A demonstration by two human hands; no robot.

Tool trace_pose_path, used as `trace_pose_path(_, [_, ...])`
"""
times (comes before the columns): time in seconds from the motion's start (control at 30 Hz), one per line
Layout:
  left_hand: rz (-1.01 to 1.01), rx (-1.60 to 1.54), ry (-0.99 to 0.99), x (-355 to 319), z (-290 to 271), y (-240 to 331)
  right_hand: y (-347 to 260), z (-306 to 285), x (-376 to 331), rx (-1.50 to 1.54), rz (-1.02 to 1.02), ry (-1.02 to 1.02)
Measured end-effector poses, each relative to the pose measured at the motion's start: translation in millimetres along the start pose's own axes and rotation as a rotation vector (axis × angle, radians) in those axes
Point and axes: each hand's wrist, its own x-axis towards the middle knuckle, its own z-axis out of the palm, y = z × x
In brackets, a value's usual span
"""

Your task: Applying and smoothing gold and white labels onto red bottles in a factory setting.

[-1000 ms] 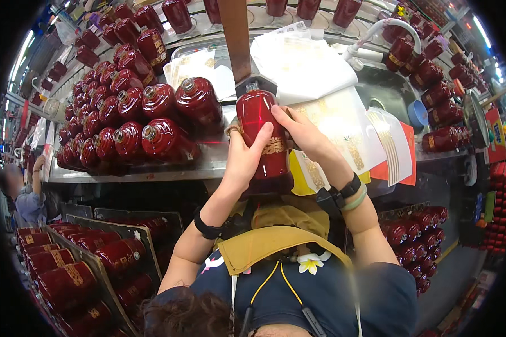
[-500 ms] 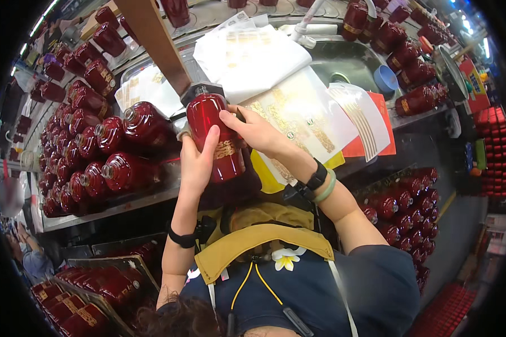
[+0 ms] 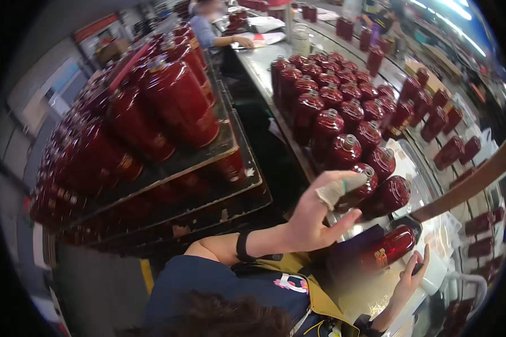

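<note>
My left hand [image 3: 312,216] is raised with thumb and fingers apart, a pale wrap with a green edge on one finger. It overlaps a dark red glass bottle [image 3: 367,190] at the near end of a packed group; whether it touches the glass, I cannot tell. Another red bottle with gold lettering [image 3: 396,242] lies on its side, its end at a dark holder by a brown wooden bar [image 3: 461,190]. Beside this lying bottle is my right hand [image 3: 406,283], fingers spread and holding nothing, with something dark around one finger.
Upright red bottles [image 3: 331,92] crowd the metal bench. At left, stacked dark trays [image 3: 208,157] carry many more. A co-worker's arm [image 3: 230,41] rests at the far bench. Gold-patterned sheets [image 3: 371,292] lie near my right forearm.
The view has swung to the left. Both hands have come off the lying bottle; my left hand has moved left to the standing bottles, and my right hand stays near the lying one.
</note>
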Motion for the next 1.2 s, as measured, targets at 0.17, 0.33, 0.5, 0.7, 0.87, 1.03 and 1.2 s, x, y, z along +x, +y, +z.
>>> trace_pose_path(0.17, [-0.020,0.165,0.080,-23.7,-35.6,-19.3,-44.9,29.5,0.1,-0.022,-0.300,-0.028])
trace_pose_path(0.33, [-0.797,-0.003,-0.353,-126.2,-36.0,-88.9,-61.2,34.4,-6.9,-0.182,-0.336,0.008])
trace_pose_path(0.5, [-1.170,-0.140,-0.180,-192.4,2.0,-215.0,-25.1,1.0,-28.7,-0.272,-0.259,0.078])
trace_pose_path(0.7, [-1.147,-0.191,0.232,-178.8,38.3,-270.8,-29.4,4.5,-45.0,-0.403,-0.329,0.141])
trace_pose_path(0.87, [-1.126,-0.180,0.294,-168.5,52.0,-308.2,-49.9,20.7,-59.5,-0.427,-0.478,0.178])
trace_pose_path(1.03, [-1.288,-0.251,0.421,-158.3,47.5,-295.8,-75.4,42.7,-83.0,-0.357,-0.408,0.158])
trace_pose_path(1.2, [-1.415,-0.285,0.465,-182.8,50.5,-348.6,-89.7,56.3,-97.9,-0.371,-0.462,0.069])
